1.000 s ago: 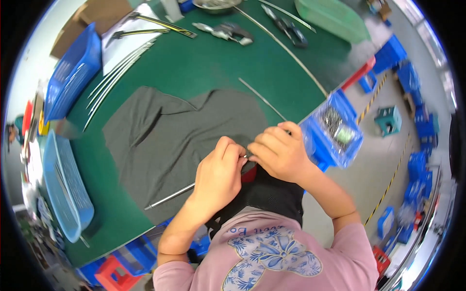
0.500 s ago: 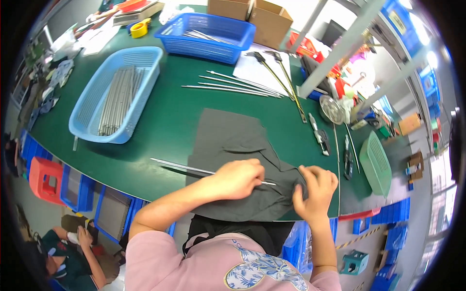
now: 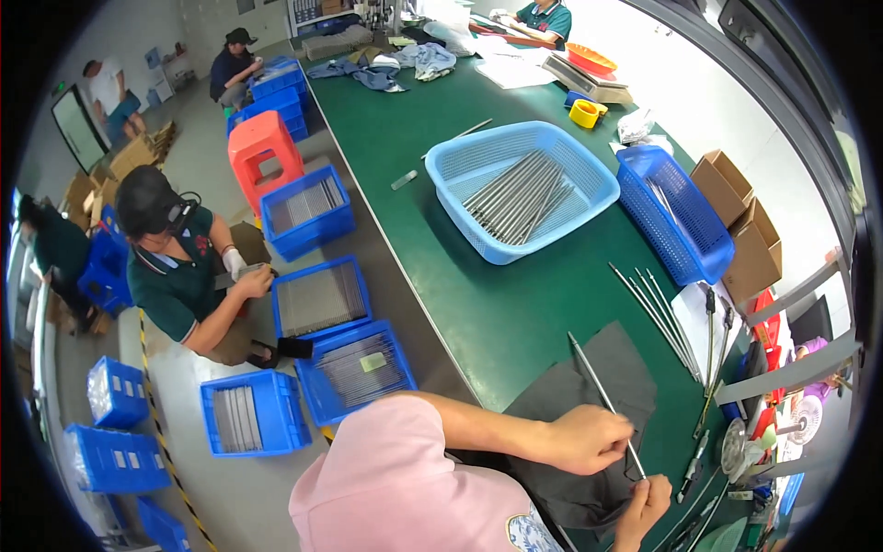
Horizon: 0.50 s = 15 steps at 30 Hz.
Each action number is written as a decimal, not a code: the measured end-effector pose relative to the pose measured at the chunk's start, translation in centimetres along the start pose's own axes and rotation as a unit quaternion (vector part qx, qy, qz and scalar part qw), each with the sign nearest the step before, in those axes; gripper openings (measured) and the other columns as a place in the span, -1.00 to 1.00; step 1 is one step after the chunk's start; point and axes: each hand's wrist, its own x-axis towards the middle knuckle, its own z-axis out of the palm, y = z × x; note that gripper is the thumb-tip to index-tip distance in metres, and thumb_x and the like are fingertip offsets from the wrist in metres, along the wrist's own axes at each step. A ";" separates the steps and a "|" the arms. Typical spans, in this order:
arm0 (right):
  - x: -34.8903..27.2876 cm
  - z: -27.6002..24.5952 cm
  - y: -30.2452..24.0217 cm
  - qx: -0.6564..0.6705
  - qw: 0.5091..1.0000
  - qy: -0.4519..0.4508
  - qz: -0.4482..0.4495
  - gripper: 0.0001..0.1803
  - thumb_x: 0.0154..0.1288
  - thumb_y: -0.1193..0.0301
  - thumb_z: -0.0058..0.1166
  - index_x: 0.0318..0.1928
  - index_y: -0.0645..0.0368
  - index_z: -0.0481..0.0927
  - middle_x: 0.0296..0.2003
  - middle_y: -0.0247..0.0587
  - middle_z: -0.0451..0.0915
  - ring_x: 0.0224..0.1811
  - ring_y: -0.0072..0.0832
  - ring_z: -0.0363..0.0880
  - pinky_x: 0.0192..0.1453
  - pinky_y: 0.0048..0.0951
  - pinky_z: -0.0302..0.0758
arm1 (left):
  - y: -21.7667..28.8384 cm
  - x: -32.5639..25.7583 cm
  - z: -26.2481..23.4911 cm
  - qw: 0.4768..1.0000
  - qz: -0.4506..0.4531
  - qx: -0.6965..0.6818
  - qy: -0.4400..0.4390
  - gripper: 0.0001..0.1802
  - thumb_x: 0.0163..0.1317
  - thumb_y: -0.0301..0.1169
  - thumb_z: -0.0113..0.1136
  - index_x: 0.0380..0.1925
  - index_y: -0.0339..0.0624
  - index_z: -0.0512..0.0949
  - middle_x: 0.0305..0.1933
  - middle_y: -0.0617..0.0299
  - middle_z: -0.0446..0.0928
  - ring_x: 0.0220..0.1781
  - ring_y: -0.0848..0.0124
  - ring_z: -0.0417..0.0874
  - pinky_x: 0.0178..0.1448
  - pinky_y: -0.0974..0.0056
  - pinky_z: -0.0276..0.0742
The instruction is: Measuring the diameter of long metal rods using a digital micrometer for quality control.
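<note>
A thin metal rod (image 3: 594, 370) slants across the dark grey cloth (image 3: 621, 354) on the green table. My left hand (image 3: 589, 440) is closed round the rod partway along it, over the cloth. At the rod's near end my right hand (image 3: 647, 504) is closed, with its fingertips on the tip. The cloth lies rumpled beneath both hands, and my left forearm hides part of it. Several similar loose rods (image 3: 658, 317) lie beyond the cloth, close to a sheet of white paper.
A light blue basket (image 3: 441, 170) of rods stands on the table (image 3: 432, 267), near a darker blue basket (image 3: 685, 262) and cardboard boxes (image 3: 754, 244). Calipers (image 3: 692, 469) lie at right. Blue crates (image 3: 363, 317) and a red stool (image 3: 262, 156) stand left, where a co-worker (image 3: 179, 276) sits.
The view has swung left, showing more floor and co-workers. My right hand has gone from the cloth's edge to the rod's end. My left hand still grips the rod.
</note>
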 end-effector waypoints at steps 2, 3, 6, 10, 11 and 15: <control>0.2 -0.1 -0.7 0.113 0.991 -0.009 0.069 -0.74 0.11 0.43 -0.22 -0.67 0.24 0.25 -0.67 -0.16 0.21 -0.56 -0.29 0.18 -0.42 -0.35 0.11 | -1.0 -0.6 0.8 0.992 -0.063 0.029 -0.102 -0.87 0.00 -0.41 0.09 -0.48 -0.21 0.40 -0.61 0.21 0.40 -0.64 0.31 0.43 -0.57 0.24 0.31; 0.7 0.1 -1.3 0.112 0.990 0.006 0.083 -0.75 0.08 0.47 -0.23 -0.71 0.23 0.27 -0.70 -0.16 0.25 -0.56 -0.24 0.20 -0.40 -0.32 0.14 | -1.5 -0.2 1.5 0.967 -0.159 -0.155 -0.123 -0.79 0.05 -0.35 0.08 -0.36 -0.24 0.38 -0.56 0.23 0.42 -0.61 0.40 0.44 -0.55 0.32 0.33; 1.8 0.4 -2.8 0.153 0.983 0.019 0.104 -0.74 0.08 0.43 -0.19 -0.72 0.20 0.31 -0.68 -0.13 0.28 -0.58 -0.22 0.26 -0.39 -0.31 0.17 | -2.2 0.8 3.3 0.851 -0.280 -0.429 -0.117 -0.60 0.19 -0.27 -0.02 -0.05 -0.28 0.27 -0.32 0.20 0.43 -0.52 0.55 0.46 -0.51 0.50 0.36; 1.2 1.4 -1.1 0.222 0.975 0.021 0.011 -0.87 -0.02 0.45 -0.06 -0.61 0.22 0.36 -0.63 -0.16 0.32 -0.57 -0.24 0.26 -0.41 -0.30 0.17 | -2.0 1.6 3.0 0.835 -0.311 -0.450 -0.057 -0.74 0.19 -0.29 -0.01 -0.32 -0.30 0.41 -0.39 0.14 0.46 -0.46 0.47 0.52 -0.44 0.45 0.45; 0.7 1.0 -0.7 0.233 0.972 0.006 0.015 -0.88 0.00 0.44 -0.07 -0.58 0.22 0.38 -0.61 -0.17 0.33 -0.55 -0.25 0.28 -0.38 -0.30 0.19 | -1.9 1.7 3.0 0.838 -0.290 -0.456 -0.082 -0.78 0.19 -0.32 -0.02 -0.37 -0.29 0.43 -0.41 0.16 0.47 -0.44 0.47 0.53 -0.42 0.46 0.45; -1.5 -2.3 2.7 0.185 0.979 -0.017 0.079 -0.82 0.11 0.37 -0.13 -0.40 0.21 0.47 -0.49 -0.21 0.42 -0.37 -0.29 0.37 -0.21 -0.38 0.27 | -1.6 3.8 3.4 0.897 -0.204 -0.375 -0.118 -0.79 0.18 -0.38 -0.01 -0.46 -0.33 0.45 -0.43 0.13 0.47 -0.42 0.44 0.54 -0.38 0.46 0.45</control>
